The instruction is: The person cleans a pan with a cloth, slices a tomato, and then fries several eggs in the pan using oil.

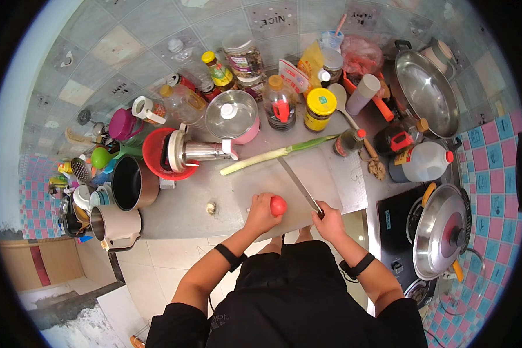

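My left hand (263, 214) grips a red tomato (279, 205) over the left half of a translucent cutting board (261, 174). In my right hand (329, 222) is the dark handle of a kitchen knife (299, 185). Its blade points up and to the left, apart from the tomato. Beyond the blade's tip lies a long leek (282, 152), white at its left end and green at its right. A garlic bulb (211, 208) rests on the metal counter (178, 222) left of the board. A small pale piece beside my left fingers is mostly hidden.
A red basket (150, 150) and a lidded pink pot (245, 135) stand at the back left. Behind the leek are a yellow-lidded jar (320, 108) and several bottles. To the right, a lidded wok (439, 235) sits on the gas stove (389, 248). A dark pot (132, 182) occupies the left.
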Tool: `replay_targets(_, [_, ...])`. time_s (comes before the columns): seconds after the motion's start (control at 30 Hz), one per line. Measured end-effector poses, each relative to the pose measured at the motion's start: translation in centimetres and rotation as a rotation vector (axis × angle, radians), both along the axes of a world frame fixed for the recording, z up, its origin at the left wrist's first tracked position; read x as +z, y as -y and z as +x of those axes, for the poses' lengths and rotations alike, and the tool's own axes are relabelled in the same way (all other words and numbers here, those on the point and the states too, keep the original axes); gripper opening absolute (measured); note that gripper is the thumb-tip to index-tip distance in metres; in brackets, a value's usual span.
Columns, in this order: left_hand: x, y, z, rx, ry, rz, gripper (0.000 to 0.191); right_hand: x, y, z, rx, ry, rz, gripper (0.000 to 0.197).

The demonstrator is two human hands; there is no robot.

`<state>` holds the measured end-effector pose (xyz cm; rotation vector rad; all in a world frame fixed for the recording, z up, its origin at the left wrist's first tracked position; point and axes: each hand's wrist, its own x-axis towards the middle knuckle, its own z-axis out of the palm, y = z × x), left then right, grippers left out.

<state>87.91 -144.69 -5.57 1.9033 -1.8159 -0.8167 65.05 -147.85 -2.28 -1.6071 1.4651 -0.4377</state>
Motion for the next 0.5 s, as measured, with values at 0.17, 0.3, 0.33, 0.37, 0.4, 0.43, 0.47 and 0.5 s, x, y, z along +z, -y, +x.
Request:
replay_targets(0.17, [-0.9, 0.4, -1.5, -0.029, 0.066, -0.099, 0.060, 1.3, -1.6, -0.9, 0.043, -0.034, 0.036, 0.030])
replay_targets(0.3, [-2.8, -0.3, -1.7, 0.212, -0.175, 0.008, 0.063, 2.4, -2.8, -0.5, 0.102, -0.061, 0.071, 0.028])
replay_targets(0.33, [-3.2, -0.4, -1.5, 0.203, -0.170, 0.013, 0.063, 2.3, -3.2, -0.5, 0.105, -0.049, 0.058, 0.028])
replay_targets(0.37, [-3.6, -0.4, -1.4, 0.256, -0.201, 0.063, 0.060, 2.4, -3.6, -0.5, 0.097, -0.044, 0.061, 0.028])
replay_targets(0.4, [-4.0, -0.3, -1.3, 0.311, -0.233, 0.113, 0.057, 2.4, -3.8, -0.5, 0.097, -0.050, 0.075, 0.027])
replay_targets(0.43, [-4.3, -0.4, -1.3, 0.305, -0.228, 0.115, 0.057, 2.5, -3.9, -0.5, 0.098, -0.056, 0.089, 0.026])
replay_targets(0.47, [-4.6, -0.5, -1.5, 0.411, -0.383, 0.148, 0.055, 2.6, -3.9, -0.5, 0.092, -0.051, 0.090, 0.026])
replay_targets(0.5, [-4.5, -0.4, -1.7, 0.517, -0.539, 0.185, 0.052, 2.6, -4.0, -0.6, 0.116, -0.068, 0.089, 0.025])
